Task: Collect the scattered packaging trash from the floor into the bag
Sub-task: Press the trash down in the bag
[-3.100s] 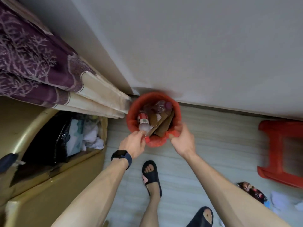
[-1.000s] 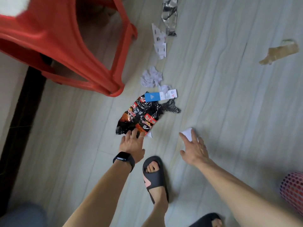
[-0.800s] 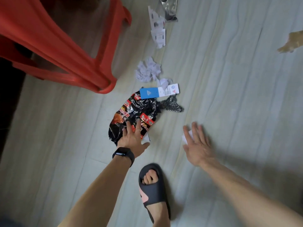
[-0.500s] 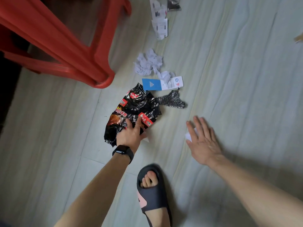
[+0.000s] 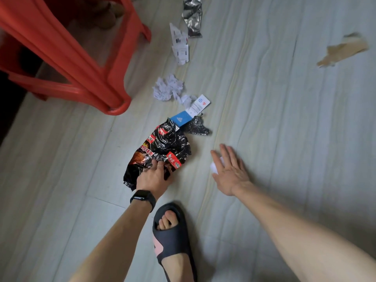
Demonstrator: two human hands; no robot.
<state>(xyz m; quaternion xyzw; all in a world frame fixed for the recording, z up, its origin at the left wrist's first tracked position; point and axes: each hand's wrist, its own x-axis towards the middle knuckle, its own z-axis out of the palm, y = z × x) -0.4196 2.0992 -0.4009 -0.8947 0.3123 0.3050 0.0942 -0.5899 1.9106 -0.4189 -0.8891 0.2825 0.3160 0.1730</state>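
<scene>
Pressing down on the near end of a crumpled black snack wrapper [image 5: 160,147], the left hand [image 5: 153,178] has its fingers [image 5: 156,164] curled onto the foil, seemingly gripping it, though the hold itself is hidden. The right hand [image 5: 230,171] lies flat with fingers spread wide over a small white scrap [image 5: 213,165] on the floor [image 5: 284,119]. Beyond the wrapper lie a blue-and-white tag [image 5: 191,111], a dark foil piece [image 5: 197,129], crumpled white paper [image 5: 167,88], a receipt [image 5: 180,45], a silver wrapper [image 5: 193,15] and, well apart, brown cardboard [image 5: 343,50]. A red stool [image 5: 81,58] stands to the left. No bag shows.
</scene>
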